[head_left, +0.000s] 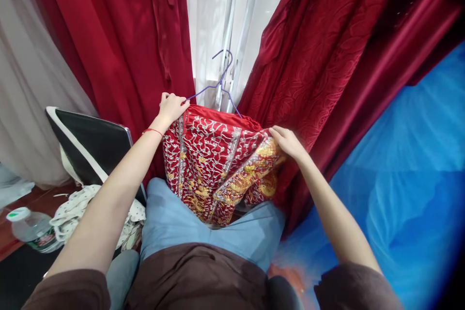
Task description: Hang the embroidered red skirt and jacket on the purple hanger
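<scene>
A red skirt-like garment (pixel 203 155) with silver and gold embroidery hangs in front of my knees, its plain red waistband uppermost. At its upper left corner my left hand (pixel 173 106) is closed on the waistband. My right hand (pixel 285 139) pinches the upper right edge, beside the gold embroidered part. A thin purple hanger (pixel 221 82) rises from inside the waistband, its hook free at the top. The lower ends of the hanger are hidden in the cloth.
Red curtains (pixel 127 34) and white sheer curtains (pixel 209 9) hang ahead. To the left are a dark panel with a white strap (pixel 94 135), a dotted cloth (pixel 82 208) and a plastic bottle (pixel 34 227). Bright blue fabric (pixel 407 179) spreads at right.
</scene>
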The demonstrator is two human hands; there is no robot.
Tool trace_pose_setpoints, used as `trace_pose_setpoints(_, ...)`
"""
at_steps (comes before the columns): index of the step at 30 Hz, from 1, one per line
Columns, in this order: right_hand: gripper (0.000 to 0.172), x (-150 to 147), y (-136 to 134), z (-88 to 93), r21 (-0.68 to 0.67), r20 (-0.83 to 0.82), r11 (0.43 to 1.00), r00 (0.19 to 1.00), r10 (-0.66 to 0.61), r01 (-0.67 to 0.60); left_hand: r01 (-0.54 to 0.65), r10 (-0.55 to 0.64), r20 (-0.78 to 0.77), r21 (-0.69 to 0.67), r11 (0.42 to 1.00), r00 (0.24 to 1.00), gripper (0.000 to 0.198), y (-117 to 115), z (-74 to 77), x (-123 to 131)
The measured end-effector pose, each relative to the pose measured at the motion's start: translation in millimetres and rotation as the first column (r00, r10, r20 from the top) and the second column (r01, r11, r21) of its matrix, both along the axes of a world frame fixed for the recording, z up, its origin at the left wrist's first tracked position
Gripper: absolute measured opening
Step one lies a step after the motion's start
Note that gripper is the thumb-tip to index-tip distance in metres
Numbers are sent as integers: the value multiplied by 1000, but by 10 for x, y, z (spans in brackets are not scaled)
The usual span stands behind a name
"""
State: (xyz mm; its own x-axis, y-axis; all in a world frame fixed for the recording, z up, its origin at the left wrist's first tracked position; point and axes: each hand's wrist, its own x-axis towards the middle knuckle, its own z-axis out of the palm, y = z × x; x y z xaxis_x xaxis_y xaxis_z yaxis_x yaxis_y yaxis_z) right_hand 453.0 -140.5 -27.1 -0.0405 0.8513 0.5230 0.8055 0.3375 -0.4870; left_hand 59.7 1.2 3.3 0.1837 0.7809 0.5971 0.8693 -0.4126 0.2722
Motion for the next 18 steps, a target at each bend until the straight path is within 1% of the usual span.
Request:
trace_pose_setpoints(2, 44, -60, -349, -113, 41, -18, 998, 999, -39, 40, -30, 32, -25, 74, 997, 999, 41, -12, -32, 15)
trace_pose_setpoints(3, 43, -94, -525, -159, 45, -49, 998, 998, -48, 50, -53, 55, -19, 113, 992, 998, 40, -56, -38, 36)
trace_pose_setpoints(5, 43, -182, -850, -214, 54, -144, 997, 988, -50, 58, -69, 62, 49, 157, 985, 997, 38, -240, -45, 122)
trace_pose_setpoints(7, 44, -322, -1105, -215, 73, -238, 995, 970, -54, 74, -22, 7, 90, 169, 985, 996, 35, -564, -80, 277)
trace_pose_setpoints(9, 44, -530, -1271, -177, 97, -306, 991, 950, -56, 90, 114, -124, 63, 140, 983, 990, 34, -1016, -189, 489)
trace_pose_setpoints(10, 44, -655, -1322, -155, 103, -330, 991, 943, -51, 90, 207, -213, 39, 116, 971, 976, 37, -1273, -278, 603)
trace_pose_setpoints(12, 43, -921, -1377, -132, 101, -358, 993, 933, -25, 66, 407, -408, 13, 37, 913, 913, 40, -1791, -522, 815)
trace_pose_setpoints(13, 42, -1049, -1390, -141, 96, -365, 994, 931, -9, 48, 491, -491, 35, -10, 871, 871, 36, -2025, -665, 901)
trace_pose_setpoints(14, 40, -1167, -1400, -169, 88, -370, 996, 929, 7, 28, 544, -541, 83, -30, 838, 837, 35, -2226, -811, 969)
trace_pose_setpoints(15, 38, -1269, -1412, -216, 73, -375, 997, 927, 24, 4, 544, -536, 142, -24, 839, 832, 44, -2385, -951, 1018)
trace_pose_setpoints(16, 36, -1354, -1430, -278, 49, -380, 998, 924, 50, -33, 523, -510, 192, -20, 852, 839, 56, -2499, -1074, 1048)
trace_pose_setpoints(17, 33, -1418, -1457, -352, 17, -388, 996, 918, 89, -89, 490, -472, 245, -19, 871, 847, 63, -2572, -1174, 1059)
trace_pose_setpoints(18, 29, -1463, -1492, -431, -15, -396, 987, 907, 141, -161, 453, -426, 290, -31, 891, 857, 64, -2609, -1247, 1053)
